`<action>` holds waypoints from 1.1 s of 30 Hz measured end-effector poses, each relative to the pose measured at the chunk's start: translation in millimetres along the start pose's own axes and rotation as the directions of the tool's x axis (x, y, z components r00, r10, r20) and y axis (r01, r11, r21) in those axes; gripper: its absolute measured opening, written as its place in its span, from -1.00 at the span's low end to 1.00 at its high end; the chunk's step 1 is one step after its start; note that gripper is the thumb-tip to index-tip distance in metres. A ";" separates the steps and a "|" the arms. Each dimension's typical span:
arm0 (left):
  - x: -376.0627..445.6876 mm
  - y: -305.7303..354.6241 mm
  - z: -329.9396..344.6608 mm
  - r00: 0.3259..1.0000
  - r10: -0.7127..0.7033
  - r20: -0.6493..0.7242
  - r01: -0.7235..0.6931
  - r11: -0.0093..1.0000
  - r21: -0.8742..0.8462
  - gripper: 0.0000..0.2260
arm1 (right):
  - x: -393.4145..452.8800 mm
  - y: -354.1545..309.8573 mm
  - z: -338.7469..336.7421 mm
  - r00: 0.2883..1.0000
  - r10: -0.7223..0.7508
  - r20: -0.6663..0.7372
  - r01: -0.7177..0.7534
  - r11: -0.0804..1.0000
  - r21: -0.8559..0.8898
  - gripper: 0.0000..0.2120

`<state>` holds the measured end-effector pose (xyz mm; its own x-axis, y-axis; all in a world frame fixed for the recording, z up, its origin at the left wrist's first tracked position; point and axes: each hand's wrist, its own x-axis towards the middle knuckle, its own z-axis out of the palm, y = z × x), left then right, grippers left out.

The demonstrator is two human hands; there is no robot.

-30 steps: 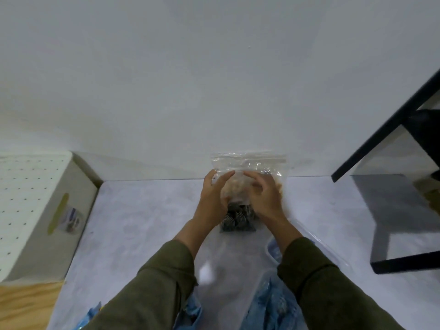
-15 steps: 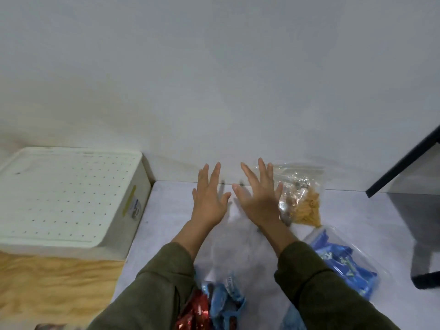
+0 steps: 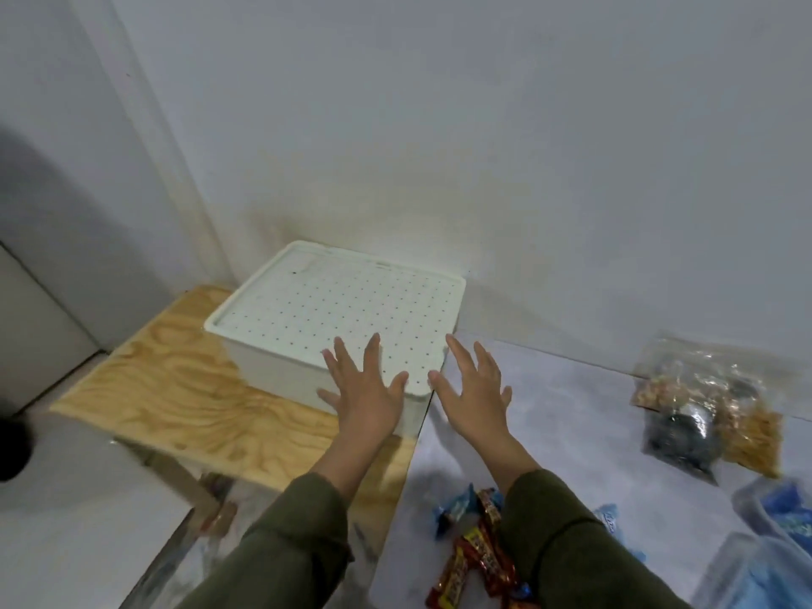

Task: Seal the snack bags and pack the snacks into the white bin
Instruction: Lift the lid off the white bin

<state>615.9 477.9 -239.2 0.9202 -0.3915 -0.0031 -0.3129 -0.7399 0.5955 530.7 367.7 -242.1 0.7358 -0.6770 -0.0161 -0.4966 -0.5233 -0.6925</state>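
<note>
A wooden board sits on the left like a little table top. On it stands the white bin, right up against the wall. Its lid is on, and the lid has rows of tiny holes.

The left hand is over the near right corner of the bin. Its fingers are spread out straight and it holds nothing. I cannot tell if it touches the lid. The right hand is just beside it, at the bin's right edge and over the grey table. Its fingers are spread flat too, with nothing in them. Both arms wear green sleeves.

Near the bottom, between the sleeves, lie red snack bars and small blue wrapped snacks. Far to the right, well apart from the bin, a clear snack bag lies on the grey table, with yellow and dark snacks inside. In the bottom right corner is another clear bag of blue snacks.
</note>
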 end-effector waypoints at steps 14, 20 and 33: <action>13.9 -20.0 11.1 0.969 -0.243 0.052 0.248 0.949 -0.195 -0.31 | 45.6 -1.5 36.1 0.976 -0.024 0.217 0.018 0.999 0.028 -0.37; 16.0 -14.2 12.9 0.962 -0.271 -0.012 0.264 0.945 -0.194 -0.32 | 48.9 -2.8 32.6 0.975 -0.017 0.222 0.032 0.997 -0.064 -0.32; 18.4 3.3 -4.2 0.961 -0.205 -0.185 0.150 0.950 -0.274 -0.39 | 47.8 -20.7 14.2 0.991 -0.039 0.128 0.042 0.999 -0.017 -0.40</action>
<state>632.8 470.5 -233.9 0.9921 -0.1229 0.0238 -0.0946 -0.6115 0.7856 582.7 353.6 -238.8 0.8075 -0.5843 -0.0809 -0.4732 -0.5597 -0.6804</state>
